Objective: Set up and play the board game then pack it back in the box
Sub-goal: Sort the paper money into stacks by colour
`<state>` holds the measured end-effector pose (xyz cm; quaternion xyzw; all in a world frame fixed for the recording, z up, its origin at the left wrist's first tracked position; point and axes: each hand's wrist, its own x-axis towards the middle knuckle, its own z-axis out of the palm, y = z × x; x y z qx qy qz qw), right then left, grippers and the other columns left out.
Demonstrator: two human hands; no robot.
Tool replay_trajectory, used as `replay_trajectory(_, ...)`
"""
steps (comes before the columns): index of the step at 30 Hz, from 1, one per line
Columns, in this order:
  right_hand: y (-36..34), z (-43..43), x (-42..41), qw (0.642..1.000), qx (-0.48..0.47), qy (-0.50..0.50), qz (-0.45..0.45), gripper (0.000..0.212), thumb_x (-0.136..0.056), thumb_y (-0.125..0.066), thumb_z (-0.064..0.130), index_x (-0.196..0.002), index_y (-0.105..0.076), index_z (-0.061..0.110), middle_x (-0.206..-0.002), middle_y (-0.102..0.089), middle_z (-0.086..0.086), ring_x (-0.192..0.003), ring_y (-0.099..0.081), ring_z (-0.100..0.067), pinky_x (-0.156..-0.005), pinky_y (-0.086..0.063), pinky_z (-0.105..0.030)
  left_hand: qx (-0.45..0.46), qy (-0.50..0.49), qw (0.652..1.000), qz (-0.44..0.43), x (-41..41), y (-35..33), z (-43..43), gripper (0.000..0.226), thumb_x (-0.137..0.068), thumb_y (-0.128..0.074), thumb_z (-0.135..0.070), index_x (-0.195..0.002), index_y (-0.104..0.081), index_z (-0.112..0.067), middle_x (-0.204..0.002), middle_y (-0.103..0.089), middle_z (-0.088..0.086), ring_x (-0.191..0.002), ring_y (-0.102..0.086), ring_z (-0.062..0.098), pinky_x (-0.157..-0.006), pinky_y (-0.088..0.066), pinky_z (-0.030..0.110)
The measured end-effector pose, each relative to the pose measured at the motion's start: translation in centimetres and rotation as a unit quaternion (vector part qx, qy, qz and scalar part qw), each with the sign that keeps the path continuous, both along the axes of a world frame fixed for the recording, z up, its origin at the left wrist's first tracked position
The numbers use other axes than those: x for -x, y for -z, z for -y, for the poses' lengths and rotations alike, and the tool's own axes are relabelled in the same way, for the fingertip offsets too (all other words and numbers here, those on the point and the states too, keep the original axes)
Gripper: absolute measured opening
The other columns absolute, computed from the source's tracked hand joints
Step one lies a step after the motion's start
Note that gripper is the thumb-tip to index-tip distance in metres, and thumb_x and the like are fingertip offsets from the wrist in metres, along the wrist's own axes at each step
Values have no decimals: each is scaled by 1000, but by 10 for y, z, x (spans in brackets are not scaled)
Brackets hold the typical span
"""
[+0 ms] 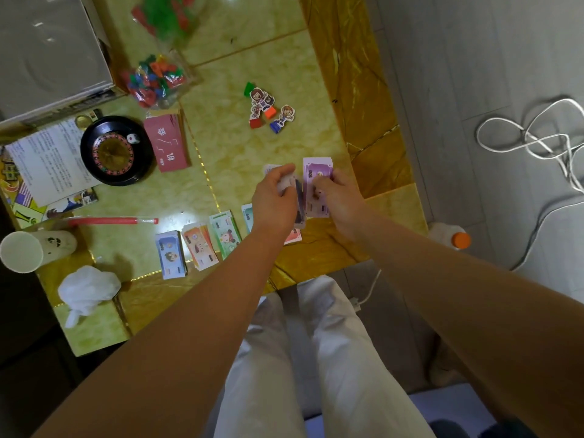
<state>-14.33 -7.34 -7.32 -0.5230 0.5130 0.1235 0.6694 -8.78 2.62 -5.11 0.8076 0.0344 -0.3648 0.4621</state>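
Note:
My left hand (278,197) grips a small stack of play-money notes over the table. Beside it, my right hand (338,197) pinches a purple stack of notes (317,172). Sorted piles lie in a row near the front edge: a blue pile (170,256), an orange pile (200,246), a green pile (225,233); further piles are partly hidden under my left forearm. Several cardboard character pawns (270,109) on coloured bases lie further back. A black roulette wheel (115,151), a red card deck (167,143) and a bag of coloured plastic pieces (155,79) sit at the left.
The game box (47,52) stands at the back left, with a printed rules sheet (47,162) over the folded board. A paper cup (25,251), crumpled white tissue (87,287) and a red-capped tube (113,221) are near the left front. White cable (537,143) lies on the floor.

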Motion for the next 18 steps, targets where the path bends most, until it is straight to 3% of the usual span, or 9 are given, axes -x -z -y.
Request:
replay_trajectory(4, 4, 16, 3, 999, 31, -5, 21, 19, -95, -45, 6, -111, -56, 9, -90, -60, -6, -80, -59, -18, -73, -51, -33, -10, 38, 999, 1, -1, 5, 5, 46, -87, -39, 8, -117, -67, -14, -115, -67, 11, -92, -66, 25, -81, -56, 37)
replay_trajectory(7, 11, 27, 7, 995, 83, -13, 51, 19, -88, -55, 6, -105, -60, 3, -95, -60, -11, -85, -53, -19, -74, -44, -31, -19, 38, 999, 28, -4, 10, 4, 51, -88, -37, 9, -120, -65, -20, -116, -66, 8, -73, -61, 14, -70, -56, 35)
replay_trajectory(8, 15, 31, 9, 994, 98, -17, 55, 13, -87, -55, 2, -99, -61, 5, -95, -61, -13, -86, -53, -20, -73, -43, -31, -20, 50, 998, 36, -4, 13, 5, 54, -89, -36, 8, -124, -63, -23, -111, -67, 8, -63, -58, 8, -62, -54, 30)
replay_trajectory(10, 23, 34, 10, 988, 137, -32, 66, 24, -86, -55, -7, -83, -58, 16, -95, -64, -13, -87, -56, -19, -74, -44, -30, -13, 100, 992, 72, -3, 14, 5, 58, -91, -36, 5, -135, -53, -28, -89, -62, 11, -50, -48, 5, -53, -45, 24)
replay_trajectory(14, 41, 33, 12, 973, 197, -57, 104, 26, -82, -53, -9, -84, -56, 16, -86, -62, 3, -85, -58, -10, -78, -45, -27, -72, 279, 927, 241, 7, 28, 7, 68, -89, -42, 4, -146, -36, -33, -87, -44, 8, -72, -42, 18, -65, -37, 29)
replay_trajectory(18, 54, 29, 13, 968, 209, -76, 117, 34, -80, -51, 1, -82, -52, 34, -98, -66, -8, -96, -62, -23, -85, -52, -43, -77, 328, 899, 281, 20, 39, 5, 70, -84, -44, 5, -145, -41, -29, -91, -40, 6, -78, -37, 17, -67, -31, 28)
